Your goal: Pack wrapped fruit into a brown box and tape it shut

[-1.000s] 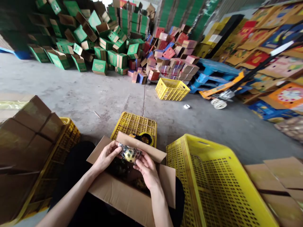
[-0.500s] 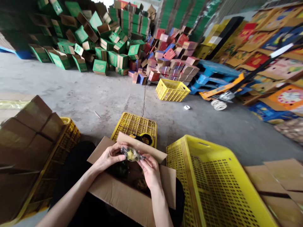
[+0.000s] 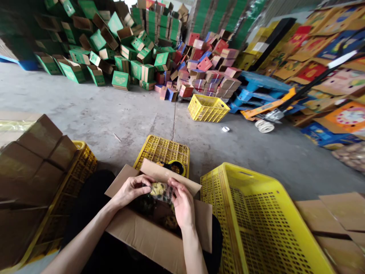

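Between my two hands is a small clear plastic bag (image 3: 159,190) with a yellow, dark-spotted item inside; its exact kind I cannot make out. My left hand (image 3: 134,189) pinches the bag's left end between thumb and fingers. At the right end, my right hand (image 3: 182,203) has its fingers closed on the plastic. Both hands are over an open cardboard box (image 3: 145,232) resting on my lap, its flaps spread. Dark and yellowish wrapped items (image 3: 169,221) lie inside it, partly hidden by shadow and my hands.
A yellow and black tape dispenser (image 3: 176,166) rests on an upturned yellow crate (image 3: 161,146) ahead. A large yellow crate (image 3: 248,213) stands at my right, and cardboard boxes (image 3: 40,163) fill a crate at left. Farther off are a yellow basket (image 3: 208,109) and a pallet jack (image 3: 268,114).
The bag has turned and spread flatter between my hands, showing more of the yellow item. My right hand's fingers have risen slightly along the bag's right end.
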The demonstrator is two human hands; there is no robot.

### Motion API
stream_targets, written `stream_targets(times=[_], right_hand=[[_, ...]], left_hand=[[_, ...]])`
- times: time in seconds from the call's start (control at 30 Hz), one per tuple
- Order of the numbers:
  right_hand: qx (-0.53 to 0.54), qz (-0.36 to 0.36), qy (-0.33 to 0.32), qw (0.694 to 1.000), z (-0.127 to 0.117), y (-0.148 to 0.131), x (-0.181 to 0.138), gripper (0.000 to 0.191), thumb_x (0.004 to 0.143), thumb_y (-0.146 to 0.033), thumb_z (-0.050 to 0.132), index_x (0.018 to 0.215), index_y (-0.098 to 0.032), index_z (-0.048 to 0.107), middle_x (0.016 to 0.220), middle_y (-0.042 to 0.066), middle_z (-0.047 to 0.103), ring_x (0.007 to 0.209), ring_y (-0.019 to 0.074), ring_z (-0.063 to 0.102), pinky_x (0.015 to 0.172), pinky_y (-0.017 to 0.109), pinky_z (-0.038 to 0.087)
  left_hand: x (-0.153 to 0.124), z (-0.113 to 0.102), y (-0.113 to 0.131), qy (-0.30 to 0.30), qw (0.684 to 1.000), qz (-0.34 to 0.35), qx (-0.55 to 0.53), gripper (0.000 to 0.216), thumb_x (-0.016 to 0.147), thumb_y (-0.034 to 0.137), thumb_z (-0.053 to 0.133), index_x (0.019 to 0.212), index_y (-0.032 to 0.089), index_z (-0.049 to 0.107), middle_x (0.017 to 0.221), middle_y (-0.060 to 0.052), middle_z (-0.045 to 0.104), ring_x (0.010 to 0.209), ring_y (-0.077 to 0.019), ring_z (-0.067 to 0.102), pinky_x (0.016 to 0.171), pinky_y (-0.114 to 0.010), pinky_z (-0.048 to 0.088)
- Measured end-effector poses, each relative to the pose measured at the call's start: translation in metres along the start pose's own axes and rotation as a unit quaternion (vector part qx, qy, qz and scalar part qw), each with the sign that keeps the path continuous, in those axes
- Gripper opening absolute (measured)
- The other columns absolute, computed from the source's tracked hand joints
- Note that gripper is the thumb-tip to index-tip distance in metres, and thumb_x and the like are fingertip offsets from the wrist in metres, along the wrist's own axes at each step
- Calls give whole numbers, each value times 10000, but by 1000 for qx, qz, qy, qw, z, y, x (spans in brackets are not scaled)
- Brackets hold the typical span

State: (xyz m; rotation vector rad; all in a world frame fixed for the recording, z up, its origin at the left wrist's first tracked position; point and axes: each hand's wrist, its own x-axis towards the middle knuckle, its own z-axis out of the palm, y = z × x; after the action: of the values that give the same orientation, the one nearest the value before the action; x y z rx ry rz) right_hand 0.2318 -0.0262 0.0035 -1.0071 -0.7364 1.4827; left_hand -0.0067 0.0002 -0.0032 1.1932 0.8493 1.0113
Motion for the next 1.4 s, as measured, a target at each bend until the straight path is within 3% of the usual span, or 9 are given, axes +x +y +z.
stream_targets(times=[0.13,0.27,0.43,0.6,0.77,0.9,1.03,1.2,1.4], right_hand=[[-109,30,10,994,2,-2,-3,440,883,-597,750,1206,-298,761,1439,71,664,1335,315,597,922,399,609],[-136,28,-27,990,5,-1,-7,489,788,-462,875,1233,-299,750,1351,59,711,1216,294,660,970,396,587],[-175,-29,-27,984,5,1,-7,305,777,-380,865,1056,-276,797,1104,47,755,1072,267,667,1016,400,542],[-177,-106,-5,979,3,2,-5,193,815,-398,831,946,-262,792,1059,57,690,1074,259,636,979,380,555],[-193,-127,-6,973,3,1,-4,193,835,-414,818,964,-271,797,1101,72,693,1094,269,637,942,376,577],[-162,-73,-13,984,6,-1,-6,367,827,-403,844,1171,-302,766,1231,67,727,1144,272,674,1017,405,568],[-132,6,-53,990,8,0,-8,558,799,-391,885,1316,-309,695,1299,70,734,1228,295,684,1056,446,562],[-124,62,-105,985,7,6,-7,574,782,-431,894,1300,-280,698,1302,87,739,1163,319,727,948,471,625],[-165,10,-82,983,8,4,-8,496,811,-403,867,1270,-266,740,1284,83,749,1163,324,724,1045,500,584]], left_hand=[[-2,-3,0,7,1000,19,15,223,843,398,844,877,183,793,1255,-129,718,1171,-301,666,986,-374,506],[-4,-2,4,-3,1000,25,19,251,847,419,837,841,178,766,1307,-147,696,1255,-336,629,1041,-410,482],[-2,3,8,-22,999,23,15,243,910,423,776,931,190,712,1370,-141,659,1350,-334,559,1081,-406,449],[0,3,7,-31,999,38,9,231,942,416,743,983,196,685,1442,-146,588,1421,-328,480,1053,-377,454],[-1,2,4,-47,999,4,-12,344,880,479,801,1015,188,679,1172,-102,681,1107,-264,640,935,-335,499],[0,5,-3,28,1000,-10,-2,376,800,470,877,862,174,654,894,-31,676,817,-177,633,756,-264,492],[1,8,-8,73,997,-14,8,364,767,440,906,808,174,660,820,-15,676,737,-161,629,699,-256,501],[-2,9,-7,81,996,22,-33,368,754,355,926,861,189,615,936,-16,686,846,-169,656,776,-265,537],[-3,8,-2,60,996,42,-42,568,796,295,904,1260,263,578,1299,-71,654,1201,-243,633,1024,-345,508]])
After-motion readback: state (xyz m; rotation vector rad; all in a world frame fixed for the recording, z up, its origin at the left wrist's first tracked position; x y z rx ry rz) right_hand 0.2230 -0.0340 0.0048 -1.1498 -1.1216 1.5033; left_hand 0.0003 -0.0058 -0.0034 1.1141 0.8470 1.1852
